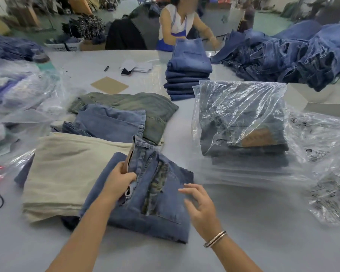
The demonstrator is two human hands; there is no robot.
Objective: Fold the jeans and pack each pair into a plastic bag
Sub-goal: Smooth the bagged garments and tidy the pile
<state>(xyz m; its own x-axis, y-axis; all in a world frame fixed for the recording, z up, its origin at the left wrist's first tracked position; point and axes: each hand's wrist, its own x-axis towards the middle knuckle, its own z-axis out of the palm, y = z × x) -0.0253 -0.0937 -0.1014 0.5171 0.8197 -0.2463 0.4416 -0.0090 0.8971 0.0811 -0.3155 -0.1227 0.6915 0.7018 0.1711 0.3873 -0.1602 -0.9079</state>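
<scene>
A folded pair of blue jeans (161, 203) with a camouflage patch lies on the table in front of me. My left hand (119, 180) grips its waistband at the left edge, fingers curled into the fabric. With its fingers spread, my right hand (199, 205) hovers at the right edge of the folded pair. To the right sits a stack of jeans packed in a clear plastic bag (241, 118), on top of flat plastic bags (243, 175).
Cream trousers (67, 173), a light blue pair (110, 122) and an olive pair (137, 107) lie left and behind. A folded denim stack (186, 75) and a loose denim heap (294, 54) stand farther back. Another person works across the table. Bagged clothes fill the left edge.
</scene>
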